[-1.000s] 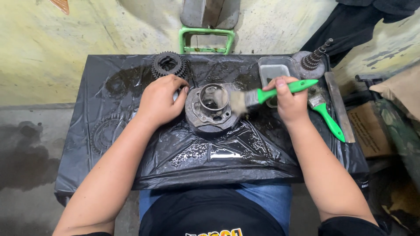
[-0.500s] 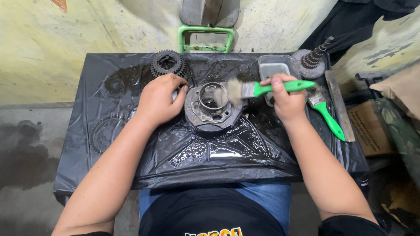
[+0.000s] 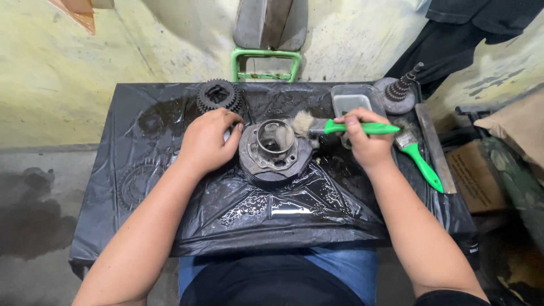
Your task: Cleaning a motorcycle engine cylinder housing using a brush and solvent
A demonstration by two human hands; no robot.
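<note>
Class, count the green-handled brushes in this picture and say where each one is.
2. One brush is in the right hand, bristles at the metal cylinder. The second brush lies right of it.

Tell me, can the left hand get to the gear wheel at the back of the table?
Probably yes. The left hand rests against the round metal part, and the dark gear wheel sits just beyond its fingers on the black plastic sheet. Nothing lies between them.
</note>
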